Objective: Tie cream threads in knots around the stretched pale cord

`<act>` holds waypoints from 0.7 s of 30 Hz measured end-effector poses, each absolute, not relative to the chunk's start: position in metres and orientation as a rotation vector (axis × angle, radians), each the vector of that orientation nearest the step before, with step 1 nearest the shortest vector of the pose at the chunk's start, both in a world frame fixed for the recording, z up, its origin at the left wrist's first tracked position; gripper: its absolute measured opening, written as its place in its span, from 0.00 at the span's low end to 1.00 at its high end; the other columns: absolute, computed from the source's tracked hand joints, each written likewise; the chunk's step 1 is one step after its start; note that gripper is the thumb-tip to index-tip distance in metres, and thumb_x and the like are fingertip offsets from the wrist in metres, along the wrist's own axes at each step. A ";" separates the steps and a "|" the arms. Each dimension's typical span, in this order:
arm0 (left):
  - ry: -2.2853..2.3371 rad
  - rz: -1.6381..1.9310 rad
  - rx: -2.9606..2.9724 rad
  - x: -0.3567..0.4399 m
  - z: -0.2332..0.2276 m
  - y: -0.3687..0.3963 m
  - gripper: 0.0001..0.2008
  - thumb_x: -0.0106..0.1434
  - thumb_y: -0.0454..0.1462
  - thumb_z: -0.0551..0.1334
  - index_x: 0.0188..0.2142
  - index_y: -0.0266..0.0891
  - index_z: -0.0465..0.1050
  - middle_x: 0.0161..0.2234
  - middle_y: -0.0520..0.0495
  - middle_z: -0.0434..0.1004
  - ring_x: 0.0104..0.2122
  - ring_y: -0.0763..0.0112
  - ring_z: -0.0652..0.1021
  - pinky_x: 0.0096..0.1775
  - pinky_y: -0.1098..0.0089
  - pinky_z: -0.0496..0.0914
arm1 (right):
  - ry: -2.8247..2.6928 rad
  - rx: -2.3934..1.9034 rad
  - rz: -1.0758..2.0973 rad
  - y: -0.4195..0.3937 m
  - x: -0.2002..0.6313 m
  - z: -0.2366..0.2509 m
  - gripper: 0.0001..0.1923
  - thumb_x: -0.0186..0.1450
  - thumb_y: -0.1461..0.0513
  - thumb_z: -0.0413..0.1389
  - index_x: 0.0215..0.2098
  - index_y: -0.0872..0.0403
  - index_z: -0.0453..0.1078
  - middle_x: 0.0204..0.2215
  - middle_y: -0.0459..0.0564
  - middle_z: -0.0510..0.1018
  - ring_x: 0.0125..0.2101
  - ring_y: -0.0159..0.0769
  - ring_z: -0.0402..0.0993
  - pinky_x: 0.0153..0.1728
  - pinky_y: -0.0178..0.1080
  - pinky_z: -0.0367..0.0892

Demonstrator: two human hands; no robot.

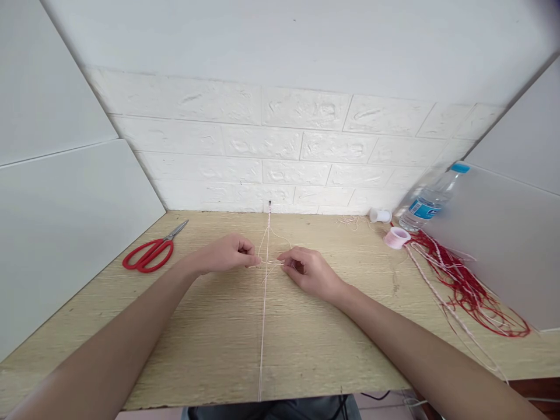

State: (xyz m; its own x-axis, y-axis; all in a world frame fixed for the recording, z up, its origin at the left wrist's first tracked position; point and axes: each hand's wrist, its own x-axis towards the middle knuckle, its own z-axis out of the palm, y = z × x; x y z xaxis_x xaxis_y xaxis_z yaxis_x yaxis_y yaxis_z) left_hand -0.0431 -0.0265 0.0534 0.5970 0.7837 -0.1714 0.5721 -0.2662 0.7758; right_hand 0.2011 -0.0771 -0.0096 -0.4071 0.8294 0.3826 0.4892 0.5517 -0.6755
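Down the middle of the worktop [210,350] runs a taut pale cord [263,326] — left hand [230,253] and right hand [312,272] pinching thin threads [273,263] across it — and uneven pulling could tangle the loose loops [284,236] toward the far wall [280,140].

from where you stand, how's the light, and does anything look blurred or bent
In the head view, light is soft and even, shadows faint, upper right corner darkened; the bottle leans outward, perhaps from wide-angle stretch; threads mid-picture are too fine to trace singly.
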 end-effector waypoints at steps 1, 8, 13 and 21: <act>1.078 0.369 1.933 -0.042 0.055 -0.027 0.17 0.52 0.48 0.63 0.17 0.39 0.65 0.17 0.53 0.58 0.19 0.76 0.58 0.22 0.71 0.52 | -2.071 -1.047 0.616 -0.077 0.201 -0.010 0.13 0.63 0.68 0.53 0.45 0.52 0.71 0.33 0.48 0.73 0.29 0.31 0.67 0.32 0.36 0.66; 0.982 0.825 1.611 -0.042 0.055 -0.021 0.15 0.51 0.40 0.65 0.15 0.38 0.64 0.24 0.48 0.70 0.26 0.72 0.69 0.28 0.70 0.62 | -1.981 -1.081 0.668 -0.077 0.202 -0.011 0.23 0.61 0.69 0.54 0.54 0.49 0.65 0.44 0.52 0.66 0.36 0.32 0.67 0.35 0.36 0.69; 0.865 0.965 1.395 -0.045 0.049 -0.015 0.08 0.54 0.37 0.63 0.21 0.37 0.74 0.33 0.41 0.78 0.37 0.64 0.75 0.40 0.65 0.68 | -2.001 -1.159 0.649 -0.074 0.203 -0.012 0.20 0.61 0.68 0.55 0.51 0.51 0.66 0.40 0.50 0.67 0.31 0.30 0.66 0.35 0.37 0.68; 0.853 0.983 1.297 -0.047 0.043 -0.009 0.13 0.56 0.36 0.61 0.16 0.38 0.69 0.21 0.46 0.72 0.28 0.67 0.75 0.38 0.64 0.69 | -2.108 -1.270 0.541 -0.071 0.206 -0.009 0.02 0.62 0.65 0.56 0.31 0.54 0.67 0.28 0.46 0.68 0.29 0.32 0.64 0.31 0.35 0.61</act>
